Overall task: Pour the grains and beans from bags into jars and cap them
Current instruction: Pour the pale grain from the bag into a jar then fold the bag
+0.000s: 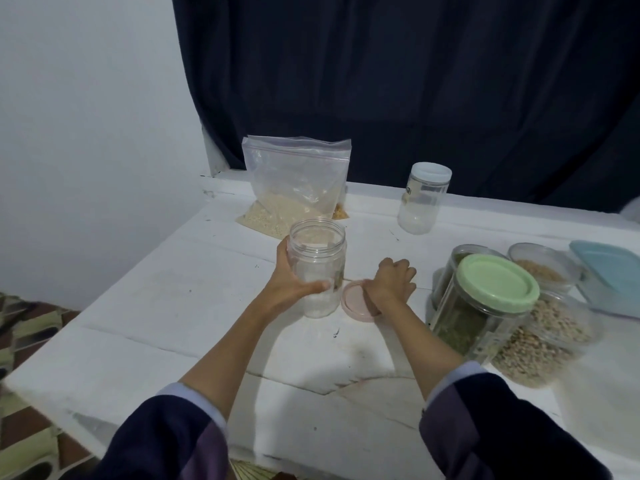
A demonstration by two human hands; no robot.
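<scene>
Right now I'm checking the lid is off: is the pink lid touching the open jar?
Apart. The head view shows a strip of white table between the pink lid and the open jar, which the left hand holds.

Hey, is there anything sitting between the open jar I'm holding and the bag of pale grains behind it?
Nothing visible. The left hand holds the open jar, and only bare white table lies between it and the bag of pale grains just behind. The right hand and pink lid sit off to the jar's right.
</scene>
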